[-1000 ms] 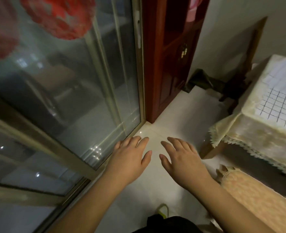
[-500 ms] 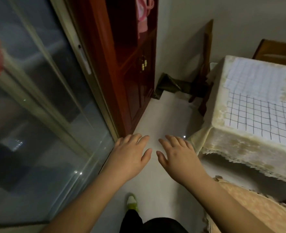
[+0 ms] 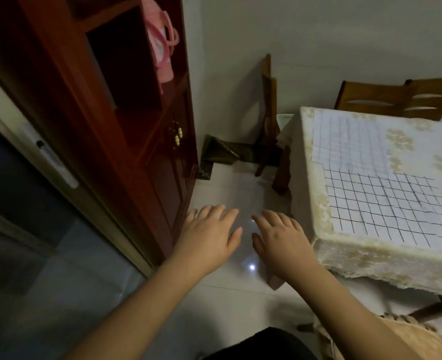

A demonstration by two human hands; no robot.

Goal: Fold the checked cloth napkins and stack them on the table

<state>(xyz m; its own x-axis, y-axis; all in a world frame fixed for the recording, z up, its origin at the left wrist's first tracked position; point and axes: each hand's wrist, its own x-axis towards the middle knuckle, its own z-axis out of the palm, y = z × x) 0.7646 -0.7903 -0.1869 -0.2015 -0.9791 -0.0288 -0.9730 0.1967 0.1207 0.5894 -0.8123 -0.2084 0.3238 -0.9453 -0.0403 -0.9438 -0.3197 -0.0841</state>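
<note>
Two checked cloth napkins lie spread flat and unfolded on the table [image 3: 318,178], which is draped in a cream lace-edged tablecloth [image 3: 370,263]: the dark-lined napkin [image 3: 386,203] covers the table's near part, and a paler-lined napkin [image 3: 349,144] lies just beyond it toward the wall, their edges meeting or slightly overlapping. Over the past second the view has swung from a glass sliding door [image 3: 20,229] toward the table, so that both napkins, only partly seen at the right edge before, now show across most of the tabletop; the person appears to be turning to begin, and by this reading no fold has yet been made and no stack started. The left hand [image 3: 209,235] and the right hand [image 3: 282,237] have kept their pose throughout, held out side by side over the pale tiled floor to the left of the table, fingers relaxed and spread, grasping nothing. The right hand is the nearer, just beside the table's front corner; neither touches a napkin. A red-brown wooden cabinet [image 3: 126,126] stands left of the table, a pink bag [image 3: 161,45] on its shelf, and wooden chairs [image 3: 401,100] sit behind the table.
</note>
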